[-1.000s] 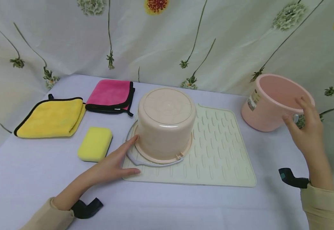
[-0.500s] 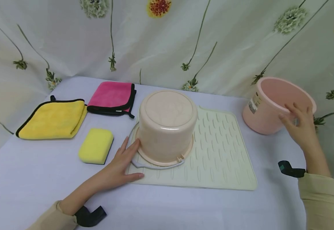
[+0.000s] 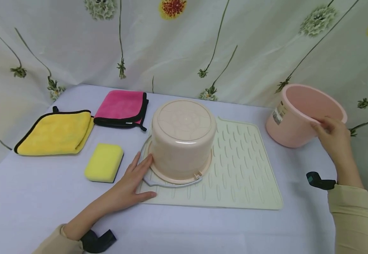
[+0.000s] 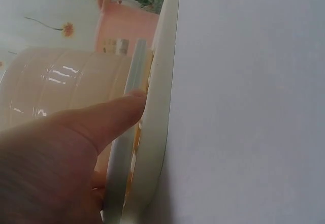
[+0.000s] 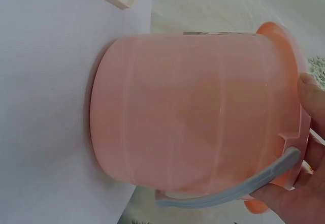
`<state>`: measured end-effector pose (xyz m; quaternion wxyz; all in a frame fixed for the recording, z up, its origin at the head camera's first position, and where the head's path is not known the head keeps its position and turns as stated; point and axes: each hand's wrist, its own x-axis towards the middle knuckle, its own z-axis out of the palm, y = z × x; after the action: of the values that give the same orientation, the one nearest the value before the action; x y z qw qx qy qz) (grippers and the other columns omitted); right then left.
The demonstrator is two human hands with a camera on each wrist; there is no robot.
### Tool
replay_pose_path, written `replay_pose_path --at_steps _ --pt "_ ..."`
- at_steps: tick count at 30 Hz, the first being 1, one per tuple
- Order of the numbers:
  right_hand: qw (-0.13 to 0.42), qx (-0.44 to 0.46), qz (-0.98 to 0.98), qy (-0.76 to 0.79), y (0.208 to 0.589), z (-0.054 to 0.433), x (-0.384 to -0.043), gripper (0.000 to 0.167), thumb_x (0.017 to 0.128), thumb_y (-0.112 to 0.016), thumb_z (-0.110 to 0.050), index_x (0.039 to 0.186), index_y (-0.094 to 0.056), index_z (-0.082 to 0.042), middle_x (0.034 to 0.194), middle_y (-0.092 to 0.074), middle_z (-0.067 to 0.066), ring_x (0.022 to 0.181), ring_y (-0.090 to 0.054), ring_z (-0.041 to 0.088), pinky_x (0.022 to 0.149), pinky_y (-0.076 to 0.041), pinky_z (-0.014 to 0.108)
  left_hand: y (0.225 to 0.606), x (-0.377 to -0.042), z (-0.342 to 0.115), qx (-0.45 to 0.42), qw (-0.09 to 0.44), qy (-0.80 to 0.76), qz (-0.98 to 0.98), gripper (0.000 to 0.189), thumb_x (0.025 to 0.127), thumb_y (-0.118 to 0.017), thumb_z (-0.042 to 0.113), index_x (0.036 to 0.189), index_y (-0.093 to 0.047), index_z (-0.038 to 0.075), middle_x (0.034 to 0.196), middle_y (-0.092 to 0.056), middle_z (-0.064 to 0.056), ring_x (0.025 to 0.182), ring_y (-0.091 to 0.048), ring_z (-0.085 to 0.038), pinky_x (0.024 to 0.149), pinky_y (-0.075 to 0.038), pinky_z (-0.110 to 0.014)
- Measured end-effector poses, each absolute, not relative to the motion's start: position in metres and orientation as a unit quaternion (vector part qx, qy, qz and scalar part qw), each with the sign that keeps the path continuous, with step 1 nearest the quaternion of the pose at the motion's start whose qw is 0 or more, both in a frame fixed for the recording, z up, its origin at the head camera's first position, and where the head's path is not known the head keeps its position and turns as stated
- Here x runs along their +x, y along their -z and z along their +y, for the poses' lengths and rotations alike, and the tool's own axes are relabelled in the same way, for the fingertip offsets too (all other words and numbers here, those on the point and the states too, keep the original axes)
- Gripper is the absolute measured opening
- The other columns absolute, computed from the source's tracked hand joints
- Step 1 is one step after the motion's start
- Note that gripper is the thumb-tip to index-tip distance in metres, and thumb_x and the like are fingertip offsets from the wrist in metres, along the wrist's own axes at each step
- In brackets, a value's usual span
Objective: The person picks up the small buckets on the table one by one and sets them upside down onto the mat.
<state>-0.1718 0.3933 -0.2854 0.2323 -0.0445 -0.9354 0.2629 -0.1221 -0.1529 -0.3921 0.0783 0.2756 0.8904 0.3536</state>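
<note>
A beige bucket (image 3: 184,148) stands upside down on the pale drying mat (image 3: 244,169), its grey handle (image 3: 174,185) lying around the rim. My left hand (image 3: 130,188) rests at its left side with fingers spread and straight, fingertips against the lower wall. In the left wrist view the thumb (image 4: 111,115) lies across the grey handle by the mat's edge. At the far right stands an upright pink bucket (image 3: 290,123). My right hand (image 3: 337,141) grips its near right rim between thumb and fingers. The right wrist view shows the bucket's grey handle (image 5: 238,187) hanging down its side.
Left of the mat lie a folded yellow cloth (image 3: 55,134), a folded pink cloth (image 3: 122,106) and a yellow sponge (image 3: 103,162). A flowered curtain (image 3: 171,53) hangs behind the white-covered table (image 3: 203,229).
My right hand has come down from above the pink bucket's rim and now grips it. My left hand has shifted slightly, its fingers still against the beige bucket. Both buckets stay in place.
</note>
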Motion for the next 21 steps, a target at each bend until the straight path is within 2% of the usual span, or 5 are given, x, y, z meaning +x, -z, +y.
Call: replay_pose_path --at_steps 5,12,15,21 --pt "0.213 -0.067 -0.931 -0.289 0.2841 0.3950 -0.1708 0.043 0.095 -0.055 -0.031 0.119 -0.060 0.003 0.087 -0.052 -0.008 0.075 -0.045 0.005 0.059 -0.037 0.010 0.3903 -0.1210 -0.1532 0.273 0.080 -0.353 0.891 0.099 0.080 -0.072 0.042 0.150 -0.011 0.006 0.155 -0.009 -0.009 0.138 0.014 -0.028 0.099 -0.019 -0.064" --pt "0.225 -0.069 -0.906 -0.351 0.2862 0.3945 -0.1721 0.042 0.092 -0.060 -0.025 0.121 -0.059 0.005 0.081 -0.053 -0.023 0.073 -0.050 -0.001 0.062 -0.040 0.006 0.3903 -0.1229 -0.1525 0.272 0.083 -0.352 0.892 0.100 0.080 -0.073 0.039 0.151 -0.010 0.007 0.155 -0.008 -0.008 0.138 0.015 -0.027 0.100 -0.019 -0.063" --pt "0.237 -0.053 -0.895 -0.374 0.2877 0.3930 -0.1728 0.036 0.091 -0.062 -0.018 0.120 -0.062 0.003 0.085 -0.055 -0.023 0.078 -0.051 0.001 0.065 -0.041 0.006 0.3907 -0.1231 -0.1524 0.271 0.083 -0.353 0.892 0.100 0.080 -0.073 0.038 0.151 -0.009 0.007 0.155 -0.008 -0.008 0.138 0.015 -0.027 0.100 -0.019 -0.063" --pt "0.244 -0.029 -0.885 -0.395 0.2898 0.3910 -0.1733 0.031 0.091 -0.061 -0.010 0.120 -0.063 0.000 0.098 -0.054 -0.015 0.087 -0.051 0.004 0.072 -0.041 0.006 0.3917 -0.1228 -0.1525 0.273 0.080 -0.350 0.892 0.100 0.080 -0.074 0.037 0.150 -0.010 0.006 0.155 -0.008 -0.008 0.138 0.015 -0.027 0.100 -0.018 -0.063"
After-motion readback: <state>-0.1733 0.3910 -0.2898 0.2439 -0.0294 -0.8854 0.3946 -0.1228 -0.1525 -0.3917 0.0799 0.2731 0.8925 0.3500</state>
